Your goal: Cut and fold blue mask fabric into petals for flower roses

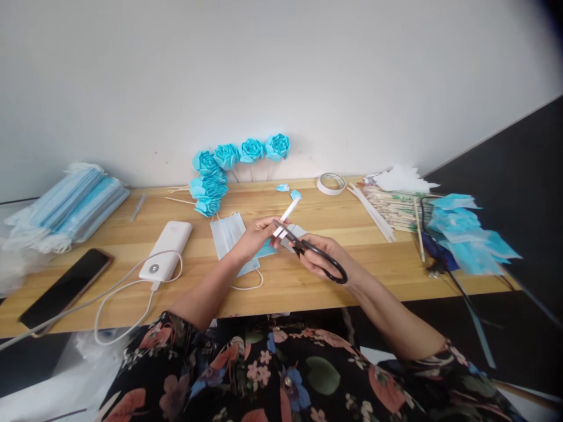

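Observation:
My right hand point(322, 257) grips a pair of scissors point(335, 271) with black handles. Its blades point left, to the fingertips of my left hand point(259, 235). Those fingers pinch a narrow white strip point(290, 208) that slants up and to the right; whether the blades are cutting it I cannot tell. At the strip's upper end is a small blue piece point(296, 194), and another blue scrap point(282, 187) lies beside it. Under my left forearm lies a light blue face mask point(227, 234) with white ear loops. A grey-white piece point(295, 231) shows behind the scissors.
Several blue flowers on sticks point(251, 150) stand along the wall. A tape roll point(331, 183), wooden sticks point(396, 208) and blue cut pieces point(466, 231) are rightward. Leftward lie stacked masks point(83, 202), a phone point(65, 288) and a white power bank point(166, 249) with its cable.

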`<state>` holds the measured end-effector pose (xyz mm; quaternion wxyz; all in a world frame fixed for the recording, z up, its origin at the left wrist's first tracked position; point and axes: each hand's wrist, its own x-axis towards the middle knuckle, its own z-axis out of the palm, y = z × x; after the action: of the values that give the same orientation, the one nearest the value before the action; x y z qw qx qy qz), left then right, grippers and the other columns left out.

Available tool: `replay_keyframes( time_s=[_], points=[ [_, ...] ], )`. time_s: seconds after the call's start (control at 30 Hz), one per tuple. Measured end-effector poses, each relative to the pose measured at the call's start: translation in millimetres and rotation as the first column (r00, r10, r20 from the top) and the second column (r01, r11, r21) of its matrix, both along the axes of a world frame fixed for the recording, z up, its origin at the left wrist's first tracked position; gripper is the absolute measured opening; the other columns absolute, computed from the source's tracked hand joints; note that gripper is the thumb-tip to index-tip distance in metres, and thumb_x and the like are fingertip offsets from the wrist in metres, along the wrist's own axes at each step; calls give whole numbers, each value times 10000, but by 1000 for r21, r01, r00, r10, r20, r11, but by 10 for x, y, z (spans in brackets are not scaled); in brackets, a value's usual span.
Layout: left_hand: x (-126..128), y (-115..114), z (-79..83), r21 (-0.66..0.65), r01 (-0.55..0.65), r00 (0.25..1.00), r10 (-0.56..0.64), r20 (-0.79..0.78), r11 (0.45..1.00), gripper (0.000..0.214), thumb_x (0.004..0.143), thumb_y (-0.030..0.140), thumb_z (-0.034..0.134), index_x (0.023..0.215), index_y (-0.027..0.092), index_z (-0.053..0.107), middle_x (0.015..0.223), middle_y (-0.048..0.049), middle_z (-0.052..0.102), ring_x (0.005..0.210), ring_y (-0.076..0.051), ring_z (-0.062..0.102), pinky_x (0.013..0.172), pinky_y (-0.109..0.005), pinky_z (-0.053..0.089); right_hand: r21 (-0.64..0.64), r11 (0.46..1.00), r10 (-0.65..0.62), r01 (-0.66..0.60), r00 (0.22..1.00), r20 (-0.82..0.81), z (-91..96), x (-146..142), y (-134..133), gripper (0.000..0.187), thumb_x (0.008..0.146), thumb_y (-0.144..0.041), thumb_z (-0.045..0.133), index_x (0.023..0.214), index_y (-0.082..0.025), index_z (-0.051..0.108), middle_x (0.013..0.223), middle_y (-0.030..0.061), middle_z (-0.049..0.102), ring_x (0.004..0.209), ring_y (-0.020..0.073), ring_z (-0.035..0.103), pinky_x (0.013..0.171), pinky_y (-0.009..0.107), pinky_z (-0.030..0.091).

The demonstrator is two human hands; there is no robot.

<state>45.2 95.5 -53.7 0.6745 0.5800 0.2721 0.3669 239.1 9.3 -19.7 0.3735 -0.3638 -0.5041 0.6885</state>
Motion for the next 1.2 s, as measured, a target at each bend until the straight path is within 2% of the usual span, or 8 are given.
replay_keyframes(
  time_s=[0.07,0.13,0.2,0.23,0.3,0.37,0.73,1.2],
  points=[
    [10,-5,22,-37,-35,999,36,23,999,455,830,571,686,925,127,711,682,1,608,532,-84,517,528,-229,385,-22,999,49,-50,999,-7,-50,-42,-16,453,807,-504,757,1043,-150,601,548,-90,462,380,31,321,354,161,236],
    [12,-10,44,-52,-44,998,46,36,998,438,827,558,694,896,126,706,688,0,605,555,-86,520,542,-227,389,-23,996,87,-88,996,-10,-84,-65,-31,492,798,-523,762,1080,-156,595,571,-96,475,392,33,347,419,185,409],
    [9,-12,58,-55,-51,998,53,44,997,436,829,560,691,848,125,695,679,-4,607,567,-89,521,552,-226,388,-1,993,115,-115,993,-12,-94,-56,-41,526,796,-552,759,1106,-166,580,592,-102,486,418,40,379,593,288,571],
    [8,-12,61,-58,-57,997,59,45,997,441,829,566,688,828,125,689,676,-6,611,570,-90,522,557,-227,390,15,992,126,-126,992,-18,-90,-38,-45,542,795,-570,754,1112,-172,568,607,-98,500,441,48,404,686,343,600],
    [9,-10,61,-72,-72,996,76,53,995,460,818,584,690,800,124,678,665,-9,614,567,-96,528,564,-234,398,53,988,148,-146,988,-42,-75,15,-52,578,799,-623,726,1121,-178,544,656,-70,542,511,69,469,795,399,598],
    [16,-7,56,-91,-67,994,74,76,994,484,802,606,695,795,123,674,656,-13,617,560,-104,535,570,-246,408,92,985,150,-144,987,-63,-61,76,-58,596,820,-661,680,1133,-176,530,707,-36,573,578,87,511,820,401,589],
    [20,-18,51,-71,52,993,-44,110,996,576,804,683,641,784,108,655,697,-38,608,603,-129,557,631,-288,437,107,993,53,-46,996,-70,-63,161,-53,419,947,-543,576,1106,-156,568,714,-12,584,507,75,442,650,311,575],
    [16,-1,-5,-46,70,992,-64,104,997,575,803,689,644,771,115,655,714,-51,614,664,-146,558,666,-292,432,89,994,74,-65,992,-99,-177,192,-16,420,970,-534,528,1144,-154,577,731,2,579,530,91,432,657,323,582]
  ],
)
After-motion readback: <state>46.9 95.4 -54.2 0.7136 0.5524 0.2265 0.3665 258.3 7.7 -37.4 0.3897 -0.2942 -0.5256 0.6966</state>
